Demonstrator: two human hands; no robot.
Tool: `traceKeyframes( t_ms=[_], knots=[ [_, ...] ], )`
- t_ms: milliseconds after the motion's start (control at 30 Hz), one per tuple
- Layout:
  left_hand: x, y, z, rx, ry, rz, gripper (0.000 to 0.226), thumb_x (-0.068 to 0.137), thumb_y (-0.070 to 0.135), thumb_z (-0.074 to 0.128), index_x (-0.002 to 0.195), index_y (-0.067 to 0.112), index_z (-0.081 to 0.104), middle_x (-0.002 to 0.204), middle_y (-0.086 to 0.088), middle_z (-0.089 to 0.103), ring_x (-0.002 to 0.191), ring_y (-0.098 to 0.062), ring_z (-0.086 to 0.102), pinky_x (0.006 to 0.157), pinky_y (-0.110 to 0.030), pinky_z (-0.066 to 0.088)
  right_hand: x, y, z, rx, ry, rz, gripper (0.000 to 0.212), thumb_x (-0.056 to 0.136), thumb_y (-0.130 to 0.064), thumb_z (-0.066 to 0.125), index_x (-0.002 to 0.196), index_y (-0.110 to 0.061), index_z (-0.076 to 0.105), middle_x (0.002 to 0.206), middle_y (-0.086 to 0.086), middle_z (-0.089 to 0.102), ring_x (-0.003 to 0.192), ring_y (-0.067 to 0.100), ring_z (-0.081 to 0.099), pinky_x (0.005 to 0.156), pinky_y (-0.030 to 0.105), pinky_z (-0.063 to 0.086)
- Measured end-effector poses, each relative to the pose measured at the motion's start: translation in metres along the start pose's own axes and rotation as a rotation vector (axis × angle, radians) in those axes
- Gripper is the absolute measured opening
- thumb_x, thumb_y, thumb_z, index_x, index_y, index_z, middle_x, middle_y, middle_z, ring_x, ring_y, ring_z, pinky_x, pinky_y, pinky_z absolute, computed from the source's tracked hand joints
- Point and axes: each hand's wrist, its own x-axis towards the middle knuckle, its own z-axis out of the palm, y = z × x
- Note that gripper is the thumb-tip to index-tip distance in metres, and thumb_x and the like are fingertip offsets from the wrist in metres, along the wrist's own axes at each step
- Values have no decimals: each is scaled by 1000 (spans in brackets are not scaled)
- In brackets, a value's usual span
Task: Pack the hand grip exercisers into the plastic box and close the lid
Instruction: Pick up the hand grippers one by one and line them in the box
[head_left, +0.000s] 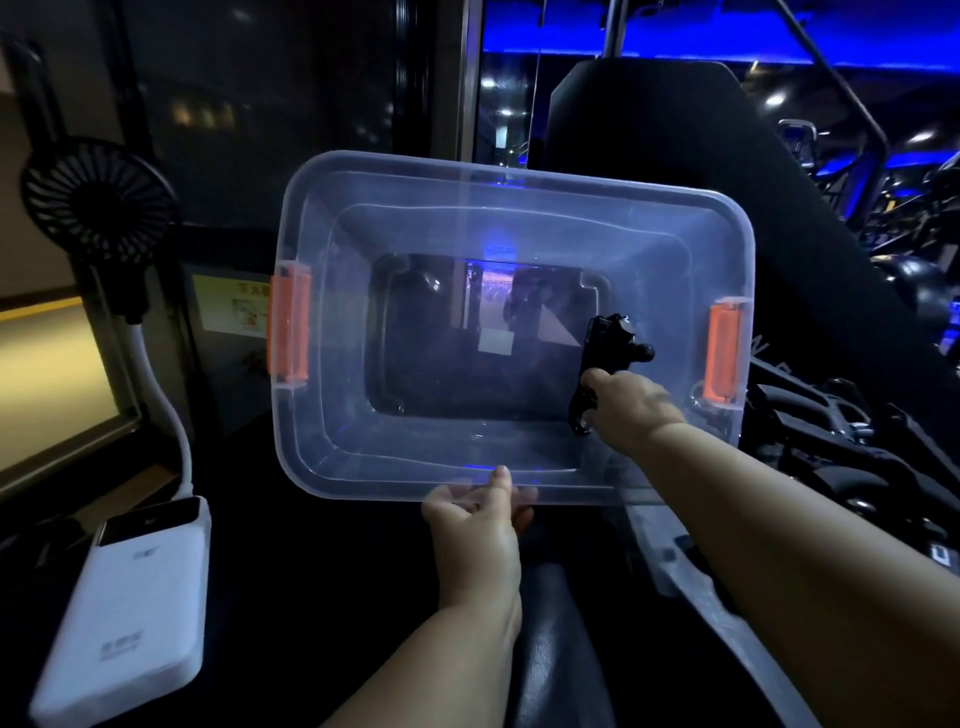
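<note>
Your left hand (475, 519) pinches the near rim of the plastic box (332, 332), thumb over the edge, probably to keep the box from sliding while you load. Your right hand (631, 410) has a closed grip on a black hand grip exerciser (605, 345), held inside the box near its right wall, just inboard of the right orange latch (724, 358). Can't tell if it's touching the floor of the box. Box otherwise empty. More exercisers (831, 431) sit right of the box. Lid location: can't tell.

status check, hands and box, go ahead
Left hand gripping near rim of plastic box. Right hand holding black hand grip exerciser inside box. Box otherwise empty, lid off.
</note>
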Motion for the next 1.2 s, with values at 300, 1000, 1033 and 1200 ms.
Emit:
traceKeyframes(
  t_ms=[300, 1000, 1033, 1200],
  knots=[
    [-3, 2, 1, 8, -9, -10, 19, 94, 9, 56, 101, 11, 38, 77, -9, 64, 64, -15, 68, 63, -26, 53, -2, -10, -1, -337, 190, -19, 26, 90, -22, 53, 114, -22, 62, 117, 10, 43, 101, 28, 53, 71, 35, 45],
    [-2, -2, 0, -16, 4, 16, 18, 92, 10, 58, 94, 14, 40, 61, -2, 66, 62, -14, 69, 62, -26, 49, 30, -1, 14, -779, 53, -339, 34, 93, -41, 44, 122, -37, 62, 130, -5, 52, 139, 28, 22, 93, 58, -37],
    [-1, -2, 0, -14, 0, 15, 18, 92, 10, 58, 94, 14, 40, 60, -2, 67, 63, -15, 69, 63, -26, 49, 30, -1, 15, -787, 56, -338, 34, 93, -41, 44, 122, -36, 61, 131, -4, 51, 139, 29, 21, 93, 58, -36],
    [-1, -2, -1, 4, -16, 26, 18, 93, 10, 57, 94, 13, 39, 56, -1, 68, 63, -14, 69, 64, -27, 48, 31, 0, 17, -792, 46, -338, 35, 91, -43, 46, 121, -37, 63, 130, -5, 52, 139, 29, 21, 94, 58, -36]
  ],
)
